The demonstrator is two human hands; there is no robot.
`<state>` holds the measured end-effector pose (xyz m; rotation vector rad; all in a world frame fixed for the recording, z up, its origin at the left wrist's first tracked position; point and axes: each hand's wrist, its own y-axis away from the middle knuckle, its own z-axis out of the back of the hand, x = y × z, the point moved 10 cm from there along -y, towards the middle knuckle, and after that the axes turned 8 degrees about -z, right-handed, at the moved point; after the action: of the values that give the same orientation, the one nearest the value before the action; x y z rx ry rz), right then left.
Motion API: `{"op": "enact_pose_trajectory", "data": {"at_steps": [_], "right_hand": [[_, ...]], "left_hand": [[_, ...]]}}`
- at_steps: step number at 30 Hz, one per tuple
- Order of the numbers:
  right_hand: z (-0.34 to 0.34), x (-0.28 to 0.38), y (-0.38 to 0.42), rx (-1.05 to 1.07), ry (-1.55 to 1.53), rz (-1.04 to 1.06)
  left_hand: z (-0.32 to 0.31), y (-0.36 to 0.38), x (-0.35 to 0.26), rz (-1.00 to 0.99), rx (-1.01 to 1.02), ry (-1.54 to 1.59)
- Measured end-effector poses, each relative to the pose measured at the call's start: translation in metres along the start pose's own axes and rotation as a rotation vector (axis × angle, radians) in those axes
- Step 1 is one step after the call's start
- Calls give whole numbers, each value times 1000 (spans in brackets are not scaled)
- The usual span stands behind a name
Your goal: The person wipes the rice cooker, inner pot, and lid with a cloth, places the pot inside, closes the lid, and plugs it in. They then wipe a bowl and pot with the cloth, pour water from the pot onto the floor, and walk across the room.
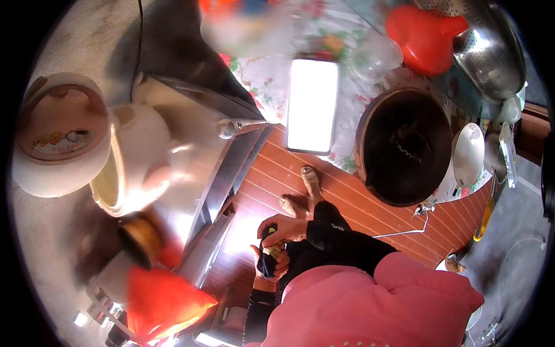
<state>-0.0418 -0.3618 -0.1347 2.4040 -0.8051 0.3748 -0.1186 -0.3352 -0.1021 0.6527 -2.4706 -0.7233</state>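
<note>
A small dark blue, cloth-like bundle with pale yellow-green parts (267, 261) is held between my two hands in front of my body; its kind I cannot make out. My left hand (278, 267) is closed around it from below, the thumb pointing up along its side. From above, my right hand (284, 229) reaches over with curled fingers and grips the bundle's upper end. Both forearms wear black sleeves (324, 233). A pink garment (352, 306) covers my front, and my feet (310, 180) show on the red-brown slatted floor (272, 168).
Ahead, a flower-patterned cloth (263, 72) carries a bright-screened device (313, 107), a dark round wooden tub (404, 147) and a red plastic vessel (419, 43). A metal colander (488, 52) and white bowl (468, 155) lie right. Leftward are white pots (63, 168) and a red bag (165, 303).
</note>
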Motion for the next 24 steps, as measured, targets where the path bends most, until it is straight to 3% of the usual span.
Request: {"op": "enact_pose_trajectory", "data": {"at_steps": [2,5,8,13,15,19,21,22,24], "right_hand": [[0,-4,1,-26,-51,19],[4,-8,1,-110,119,66],[12,-7,4,-239,322,30],[27,-30,-7,-349,503,88],[29,-35,-8,-384,573,129],[28,-41,-4,-455,653,118],[28,-46,-6,-491,662,96],[30,-42,-4,-579,685,172],[33,-40,-6,-669,709,250]], "left_hand": [[5,4,2,16,58,-20],[32,10,-1,45,-197,-321],[39,6,-7,67,-311,-565],[71,8,-18,100,-443,-719],[82,9,-30,29,-571,-934],[77,6,-34,-101,-640,-1075],[55,-1,-54,-105,-537,-2008],[55,-3,-52,-108,-536,-2007],[54,2,-66,-58,-801,-2231]]}}
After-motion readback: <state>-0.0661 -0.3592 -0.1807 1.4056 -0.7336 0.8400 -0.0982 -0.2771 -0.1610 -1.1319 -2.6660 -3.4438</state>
